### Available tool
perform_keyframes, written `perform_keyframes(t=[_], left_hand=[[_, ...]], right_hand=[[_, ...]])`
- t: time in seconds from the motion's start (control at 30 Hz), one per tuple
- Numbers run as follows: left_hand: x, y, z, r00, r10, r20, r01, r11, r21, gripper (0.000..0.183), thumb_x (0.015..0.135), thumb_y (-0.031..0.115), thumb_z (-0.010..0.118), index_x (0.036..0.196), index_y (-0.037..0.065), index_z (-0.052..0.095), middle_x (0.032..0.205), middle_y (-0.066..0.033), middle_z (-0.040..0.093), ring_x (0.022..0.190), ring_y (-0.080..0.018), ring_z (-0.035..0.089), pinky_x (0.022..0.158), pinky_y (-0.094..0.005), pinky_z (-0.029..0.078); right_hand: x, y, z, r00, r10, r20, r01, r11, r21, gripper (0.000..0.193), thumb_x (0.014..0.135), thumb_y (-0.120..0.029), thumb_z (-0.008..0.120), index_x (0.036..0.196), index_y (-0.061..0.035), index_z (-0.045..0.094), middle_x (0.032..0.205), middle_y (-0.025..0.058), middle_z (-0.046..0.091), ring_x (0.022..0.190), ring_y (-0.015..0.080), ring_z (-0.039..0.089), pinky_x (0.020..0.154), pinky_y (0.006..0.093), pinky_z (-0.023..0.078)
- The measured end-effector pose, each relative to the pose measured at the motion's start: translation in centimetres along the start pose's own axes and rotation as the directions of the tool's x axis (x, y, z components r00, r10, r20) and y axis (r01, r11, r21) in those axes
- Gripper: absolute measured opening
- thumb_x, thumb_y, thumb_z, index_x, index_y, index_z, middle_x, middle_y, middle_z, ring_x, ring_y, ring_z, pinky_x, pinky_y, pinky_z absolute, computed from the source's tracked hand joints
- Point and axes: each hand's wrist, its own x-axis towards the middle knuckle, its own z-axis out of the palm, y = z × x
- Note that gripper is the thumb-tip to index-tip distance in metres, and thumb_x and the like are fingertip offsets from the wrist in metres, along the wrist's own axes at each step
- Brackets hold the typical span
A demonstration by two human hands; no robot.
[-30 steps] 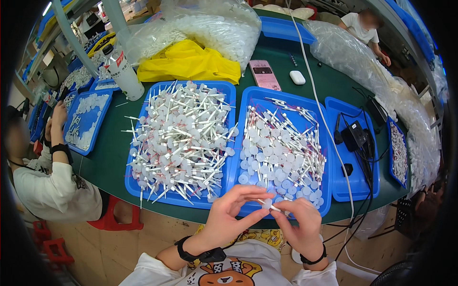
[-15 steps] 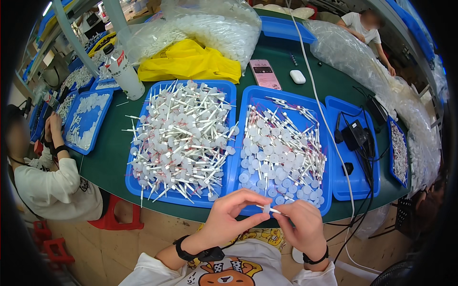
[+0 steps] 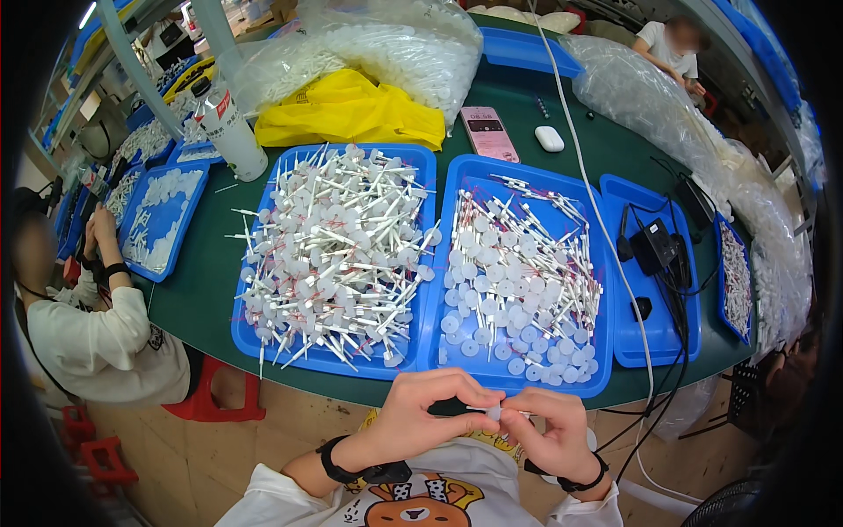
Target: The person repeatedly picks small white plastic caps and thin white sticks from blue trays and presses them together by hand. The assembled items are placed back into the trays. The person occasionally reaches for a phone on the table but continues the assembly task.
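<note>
My left hand (image 3: 428,411) and my right hand (image 3: 553,429) meet just in front of the table's near edge. Both are closed in a pinch on one small white stick with a translucent disc (image 3: 493,411); the fingers cover most of it. Just beyond them, a blue tray (image 3: 450,356) holds loose translucent discs (image 3: 529,290) and thin white sticks with reddish wires (image 3: 575,255). To its left, another blue tray (image 3: 241,329) is heaped with white sticks that carry discs (image 3: 338,255).
A blue tray (image 3: 628,347) with black adapters and cables (image 3: 654,250) stands on the right; a white cord (image 3: 606,228) crosses in front. Behind are a phone (image 3: 489,134), earbud case (image 3: 549,139), yellow bag (image 3: 351,114) and bottle (image 3: 230,132). Co-workers (image 3: 88,325) sit left and far right.
Both my hands have dropped slightly toward my body, and the fingers have closed further over the stick and disc. At the far right, a co-worker's arm has drawn in.
</note>
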Motion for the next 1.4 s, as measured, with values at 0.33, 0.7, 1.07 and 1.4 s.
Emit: perform_keyframes(t=[0.33,0.7,1.07,1.4], left_hand=[[0.8,0.5,0.4,0.993,0.108,-0.049,-0.104,0.992,0.074,0.031,0.078,-0.003,0.082,0.105,-0.001,0.068,0.105,-0.0137,0.072,0.1,-0.0217,0.068,0.086,-0.0333,0.054],[0.2,1.1,-4.5,0.707,0.407,-0.579,-0.114,0.873,0.475,0.027,0.077,-0.01,0.075,0.097,0.001,0.059,0.101,-0.0103,0.059,0.098,-0.0219,0.06,0.088,-0.0324,0.048],[0.4,1.8,-6.2,0.689,0.551,-0.47,0.275,0.402,0.873,0.02,0.076,0.003,0.077,0.092,0.007,0.065,0.107,-0.0078,0.062,0.104,-0.0282,0.057,0.09,-0.0397,0.041],[0.4,2.6,-4.2,0.704,0.581,-0.408,0.26,0.324,0.91,0.018,0.075,0.003,0.076,0.09,0.009,0.067,0.108,-0.0063,0.064,0.105,-0.0271,0.058,0.097,-0.0414,0.037]], right_hand=[[0.8,0.0,-0.5,0.989,-0.151,-0.004,0.145,0.958,-0.246,0.014,0.086,-0.003,0.073,0.1,0.0,0.07,0.081,0.0096,0.07,0.068,0.0205,0.065,0.061,0.0308,0.049],[0.4,-0.8,-2.0,0.963,-0.176,-0.206,0.087,0.921,-0.381,0.029,0.08,0.002,0.075,0.108,0.0001,0.068,0.087,0.0109,0.068,0.078,0.0228,0.066,0.068,0.0317,0.05],[1.8,0.1,-3.1,0.978,-0.181,-0.1,0.077,0.767,-0.637,0.022,0.083,-0.004,0.072,0.103,-0.0009,0.067,0.096,0.0124,0.066,0.091,0.0314,0.061,0.079,0.0383,0.047],[1.7,2.8,-4.0,0.99,-0.114,-0.088,-0.018,0.51,-0.86,0.03,0.083,-0.004,0.07,0.111,0.0031,0.063,0.116,0.0182,0.059,0.106,0.0389,0.056,0.096,0.046,0.043]])
